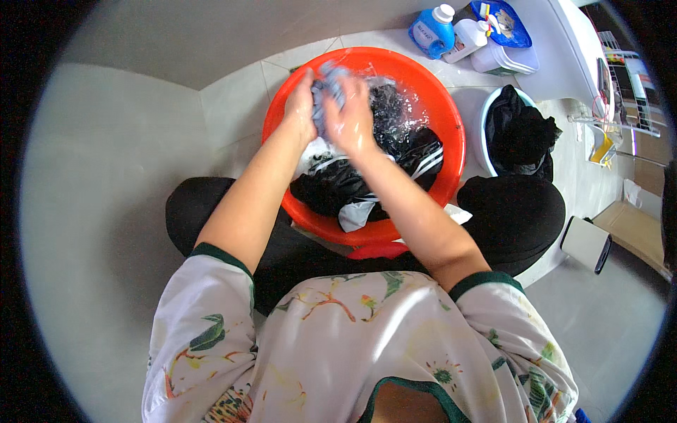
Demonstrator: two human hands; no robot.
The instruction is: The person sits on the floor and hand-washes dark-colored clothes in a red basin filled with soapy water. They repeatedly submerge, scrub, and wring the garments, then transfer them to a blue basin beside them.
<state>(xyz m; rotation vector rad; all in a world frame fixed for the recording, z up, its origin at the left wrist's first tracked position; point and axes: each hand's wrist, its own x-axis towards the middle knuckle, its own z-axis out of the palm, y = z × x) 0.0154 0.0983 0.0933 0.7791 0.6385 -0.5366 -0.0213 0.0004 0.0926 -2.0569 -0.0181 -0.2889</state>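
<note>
Both of my hands are over the upper left part of a red-orange plastic basin (454, 158). A bunched blue-grey cloth (319, 108) is pressed between my left hand (301, 106) and my right hand (350, 119), which is blurred. Both hands look wet. Below them in the basin lie black garments with white stripes (344, 177), partly in water with some white suds. A pale grey piece of cloth (356, 215) rests at the basin's near side. Splashing water shows to the right of my right hand.
Behind the basin stand a blue detergent bottle (431, 33), a white bottle (466, 39) and a white tub (494, 59), with a blue lid (521, 34) holding brushes. On the right, a light blue bucket (482, 140) holds black clothes (521, 132). A grey wall (158, 37) borders the left.
</note>
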